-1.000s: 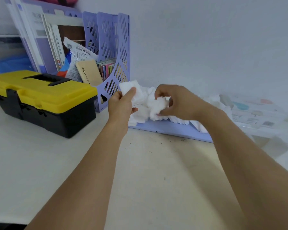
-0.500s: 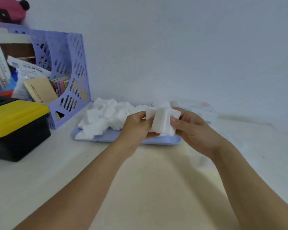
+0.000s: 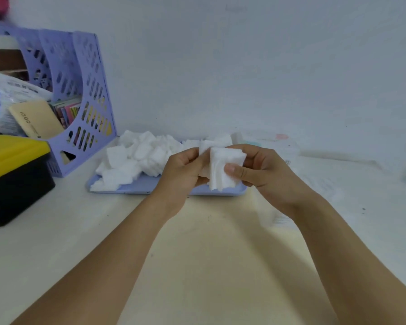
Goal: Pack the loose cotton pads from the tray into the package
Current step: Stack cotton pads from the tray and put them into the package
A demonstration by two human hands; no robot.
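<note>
A lilac tray (image 3: 136, 187) lies against the wall with a heap of loose white cotton pads (image 3: 138, 156) piled on its left part. In front of the tray both hands hold a small stack of cotton pads (image 3: 220, 170) upright between them. My left hand (image 3: 181, 170) grips the stack from the left side. My right hand (image 3: 260, 171) pinches it from the right, thumb on the front face. The clear plastic package (image 3: 267, 143) with pastel print lies flat behind my right hand, beside the tray's right end.
A lilac perforated file rack (image 3: 80, 95) with papers and booklets stands at the left by the wall. A yellow-lidded black toolbox (image 3: 12, 174) sits in front of it. The white tabletop (image 3: 209, 254) extends toward me and to the right.
Both hands lifted pads off the pile and brought them together into one stack in front of the tray. The view swung right and down; the rack and toolbox slid left.
</note>
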